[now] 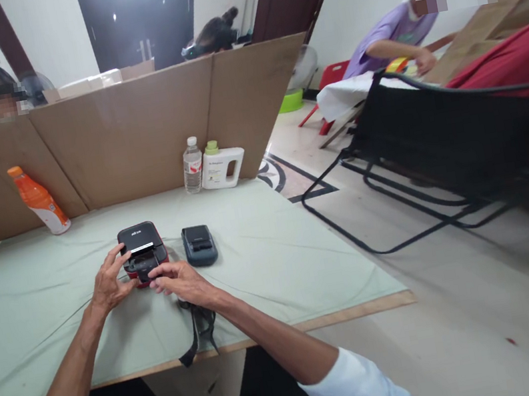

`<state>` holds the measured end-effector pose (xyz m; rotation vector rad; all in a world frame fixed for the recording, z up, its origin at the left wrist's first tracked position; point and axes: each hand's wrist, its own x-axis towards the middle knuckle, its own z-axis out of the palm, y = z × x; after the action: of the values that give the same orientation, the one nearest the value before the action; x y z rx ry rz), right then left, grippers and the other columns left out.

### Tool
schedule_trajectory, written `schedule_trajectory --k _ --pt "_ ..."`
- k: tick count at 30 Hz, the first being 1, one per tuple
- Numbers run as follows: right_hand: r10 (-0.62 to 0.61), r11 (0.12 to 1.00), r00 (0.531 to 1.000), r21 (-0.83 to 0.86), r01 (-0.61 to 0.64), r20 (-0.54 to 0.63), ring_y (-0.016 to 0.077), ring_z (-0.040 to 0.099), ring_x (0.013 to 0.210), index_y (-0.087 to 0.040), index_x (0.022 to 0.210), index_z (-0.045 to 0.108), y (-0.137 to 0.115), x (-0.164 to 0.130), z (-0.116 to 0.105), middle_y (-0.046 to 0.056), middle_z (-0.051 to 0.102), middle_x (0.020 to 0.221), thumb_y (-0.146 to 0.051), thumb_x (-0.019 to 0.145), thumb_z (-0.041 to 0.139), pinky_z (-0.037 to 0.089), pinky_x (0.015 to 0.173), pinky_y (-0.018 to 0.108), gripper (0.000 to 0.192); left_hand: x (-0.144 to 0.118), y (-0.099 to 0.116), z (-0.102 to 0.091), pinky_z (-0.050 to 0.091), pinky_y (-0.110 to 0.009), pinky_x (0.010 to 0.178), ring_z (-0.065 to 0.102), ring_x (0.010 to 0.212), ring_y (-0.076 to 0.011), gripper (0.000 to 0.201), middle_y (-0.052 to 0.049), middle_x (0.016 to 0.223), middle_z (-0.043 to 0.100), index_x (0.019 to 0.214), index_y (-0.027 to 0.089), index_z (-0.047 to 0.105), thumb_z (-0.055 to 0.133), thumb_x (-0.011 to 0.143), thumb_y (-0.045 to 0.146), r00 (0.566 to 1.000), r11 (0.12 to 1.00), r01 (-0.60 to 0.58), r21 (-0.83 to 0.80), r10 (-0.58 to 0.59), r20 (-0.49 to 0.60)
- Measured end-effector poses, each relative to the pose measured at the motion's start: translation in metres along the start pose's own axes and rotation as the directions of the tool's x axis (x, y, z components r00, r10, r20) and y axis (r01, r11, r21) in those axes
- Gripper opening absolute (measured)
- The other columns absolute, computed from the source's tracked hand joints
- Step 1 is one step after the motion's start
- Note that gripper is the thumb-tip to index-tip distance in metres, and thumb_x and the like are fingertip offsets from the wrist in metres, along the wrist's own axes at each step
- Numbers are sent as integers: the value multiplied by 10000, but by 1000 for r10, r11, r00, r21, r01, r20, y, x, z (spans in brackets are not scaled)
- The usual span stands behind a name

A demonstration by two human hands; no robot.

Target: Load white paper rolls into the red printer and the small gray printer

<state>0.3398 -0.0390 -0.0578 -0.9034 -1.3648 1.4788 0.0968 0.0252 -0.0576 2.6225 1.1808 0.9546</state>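
On the table [307,272], a small printer [143,251] sits just left of another device [199,245], bottles [193,165] seemingly behind.
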Motion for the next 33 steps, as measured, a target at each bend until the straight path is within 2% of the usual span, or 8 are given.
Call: schedule_trajectory --k 5,8,10,12,15,19,24,33 --pt "24 997 999 -72 -22 28 168 707 659 -162 1103 724 -12 -10 -8 65 771 829 -336 853 689 572 645 299 306 0 -1 1 464 -518 1162 470 1456 -337 623 -126 1597 442 1394 277 608 783 797 311 1000 999 14 53 -14 -11" --pt "-100 963 993 -258 81 -63 173 687 636 -160 1081 729 -22 -7 -17 40 737 747 -321 914 591 576 666 314 269 -3 1 1 474 -529 1145 459 1459 -351 637 -125 1602 427 1389 283 616 802 781 313 999 995 43 87 -42 -8" --pt "-281 860 947 -479 176 -157 200 719 797 -177 1085 743 -28 0 -24 68 762 881 -263 935 531 588 794 343 273 -5 2 2 488 -534 1128 468 1448 -359 650 -131 1603 419 1398 277 611 802 777 310 998 994 68 88 -68 -8" --pt "-399 707 905 -678 202 -146 238 702 1075 -177 1228 716 -32 10 -29 119 748 1157 -185 922 505 554 980 385 371 -7 4 3 523 -518 1090 510 1409 -353 665 -132 1605 412 1420 274 593 785 784 295 994 991 110 71 -110 -5" --pt "-303 534 953 -830 164 -7 304 567 1359 -150 1475 557 -32 23 -31 191 590 1466 -167 909 543 480 1122 464 567 -8 9 3 571 -478 1028 580 1328 -332 688 -131 1599 418 1432 269 581 773 771 268 986 985 164 51 -164 -7" --pt "-127 417 987 -898 141 96 350 519 1419 -175 1563 452 -20 28 -28 211 485 1564 -265 934 615 477 1126 510 656 -7 13 4 585 -472 1011 610 1281 -322 689 -126 1568 455 1430 264 582 771 767 277 985 983 174 58 -173 -22" --pt "-128 374 989 -920 119 76 349 513 1419 -205 1571 439 -10 28 -30 200 444 1597 -234 930 607 493 1104 502 663 -6 9 11 586 -453 1011 587 1307 -314 681 -108 1534 469 1400 269 603 762 738 247 983 984 179 17 -178 -48" --pt "-162 433 984 -890 142 78 306 463 1461 -211 1561 420 -8 28 -33 178 443 1597 -212 905 603 456 1142 502 681 1 12 12 604 -443 964 581 1303 -319 684 -128 1521 451 1389 232 601 730 718 228 971 971 236 -41 -237 -16"
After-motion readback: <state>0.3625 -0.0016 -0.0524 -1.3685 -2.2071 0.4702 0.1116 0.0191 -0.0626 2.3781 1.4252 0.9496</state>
